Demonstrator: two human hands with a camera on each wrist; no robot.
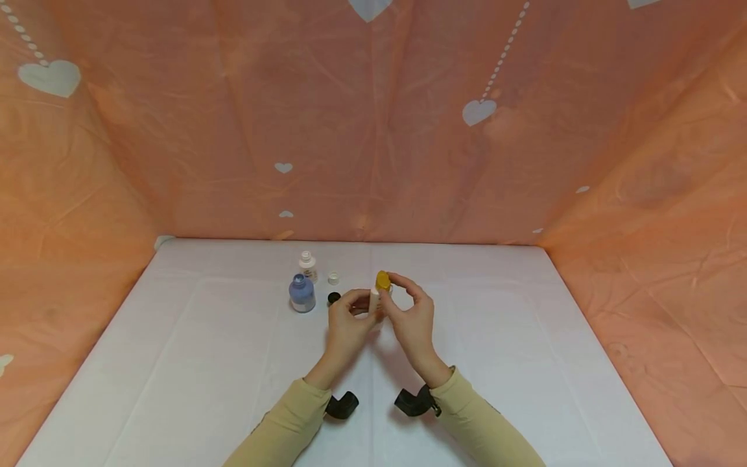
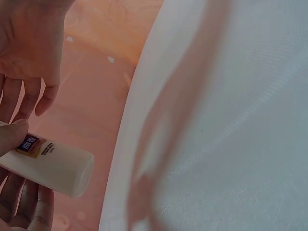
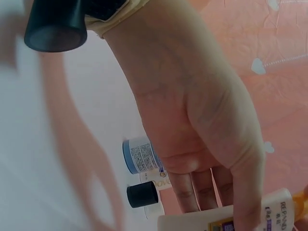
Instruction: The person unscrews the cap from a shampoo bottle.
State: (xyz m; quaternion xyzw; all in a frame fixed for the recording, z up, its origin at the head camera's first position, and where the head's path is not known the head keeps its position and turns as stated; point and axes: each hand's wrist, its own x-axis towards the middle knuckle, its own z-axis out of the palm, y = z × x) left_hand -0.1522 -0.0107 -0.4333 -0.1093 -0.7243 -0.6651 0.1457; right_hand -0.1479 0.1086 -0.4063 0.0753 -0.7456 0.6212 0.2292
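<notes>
A white bottle with a yellow cap is held tilted above the table between both hands. My left hand grips the bottle's body, its thumb lying across the label in the right wrist view. My right hand pinches the yellow cap between thumb and index finger. Small print and a dark purple label mark the bottle in the left wrist view, where its base points right and its cap is out of frame. Cap and bottle appear joined.
Left of the hands stand an uncapped blue bottle and an uncapped small white bottle. A black cap and a white cap lie beside them on the white table. Orange cloth hangs behind and at both sides.
</notes>
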